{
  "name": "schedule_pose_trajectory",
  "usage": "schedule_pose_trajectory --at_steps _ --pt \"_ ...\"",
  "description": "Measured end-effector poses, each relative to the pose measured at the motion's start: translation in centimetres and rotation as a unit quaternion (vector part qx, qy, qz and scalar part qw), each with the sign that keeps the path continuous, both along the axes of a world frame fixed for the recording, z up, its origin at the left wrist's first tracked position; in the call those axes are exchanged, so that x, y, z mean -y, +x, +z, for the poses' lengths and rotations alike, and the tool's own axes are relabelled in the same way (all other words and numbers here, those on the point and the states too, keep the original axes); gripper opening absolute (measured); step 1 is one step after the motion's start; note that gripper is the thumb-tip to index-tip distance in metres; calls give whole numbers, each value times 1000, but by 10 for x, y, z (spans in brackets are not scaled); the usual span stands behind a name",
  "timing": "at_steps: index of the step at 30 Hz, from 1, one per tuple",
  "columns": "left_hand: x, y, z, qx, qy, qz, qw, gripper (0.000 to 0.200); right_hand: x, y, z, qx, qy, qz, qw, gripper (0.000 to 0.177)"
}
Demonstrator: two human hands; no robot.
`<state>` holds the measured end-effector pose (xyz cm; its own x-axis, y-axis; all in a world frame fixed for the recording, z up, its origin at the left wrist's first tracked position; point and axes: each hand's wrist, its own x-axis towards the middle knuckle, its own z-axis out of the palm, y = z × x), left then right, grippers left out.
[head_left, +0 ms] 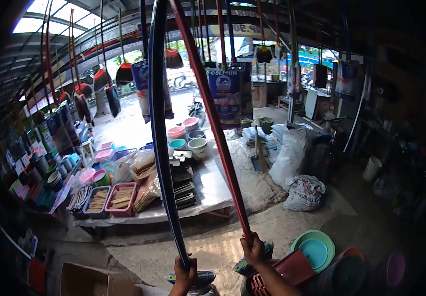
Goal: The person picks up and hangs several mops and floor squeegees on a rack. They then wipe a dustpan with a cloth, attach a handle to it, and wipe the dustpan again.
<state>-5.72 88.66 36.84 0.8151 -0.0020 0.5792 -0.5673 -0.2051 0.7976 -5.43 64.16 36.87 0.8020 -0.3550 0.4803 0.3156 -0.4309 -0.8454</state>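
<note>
My left hand [185, 272] is closed around the lower part of a long blue pole [158, 123], which rises past the top of the view. A red pole [213, 121] is gripped in my right hand [254, 250], tilted so that its upper end leans left towards the blue one. Just beneath my left hand shows a blue-and-green wrapped head [204, 279]. Another similarly coloured wrapped head [245, 266] sits beside my right hand, partly hidden by it. A dark red slatted plastic piece [292, 269] lies behind my right forearm.
Ahead is a low table [208, 202] with baskets of wooden handles [121, 197] and stacked dark trays [184, 185]. Brooms [124, 73] and packaged mops [224, 86] hang overhead. White sacks [305, 192] stand at right, green basins [316, 249] below them, and a cardboard box [87, 281] lower left.
</note>
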Motion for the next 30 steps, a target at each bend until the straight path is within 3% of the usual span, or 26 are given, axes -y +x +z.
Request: schedule_pose_trajectory --at_steps 5,13,16,19,21,25,28,30 --pt "14 92 -3 -6 24 -48 999 25 41 30 5 -53 17 -138 989 20" --pt "39 234 9 -62 78 -181 978 28 78 86 -30 38 67 -330 941 15" --pt "62 277 17 -63 95 -232 966 27 86 96 -35 38 137 -399 906 19" --pt "102 313 21 21 97 -256 962 26 98 104 -25 60 109 -456 881 16" --pt "134 336 10 5 85 -288 954 26 104 116 -11 94 83 -494 860 15" --pt "209 370 -3 -59 83 -336 936 24 162 121 -54 60 58 -528 845 20" --pt "278 402 -30 -51 81 -363 927 24 207 138 -60 90 100 -549 825 22" --pt "326 416 -29 -39 90 -388 916 25 231 144 -49 47 94 -585 804 14"
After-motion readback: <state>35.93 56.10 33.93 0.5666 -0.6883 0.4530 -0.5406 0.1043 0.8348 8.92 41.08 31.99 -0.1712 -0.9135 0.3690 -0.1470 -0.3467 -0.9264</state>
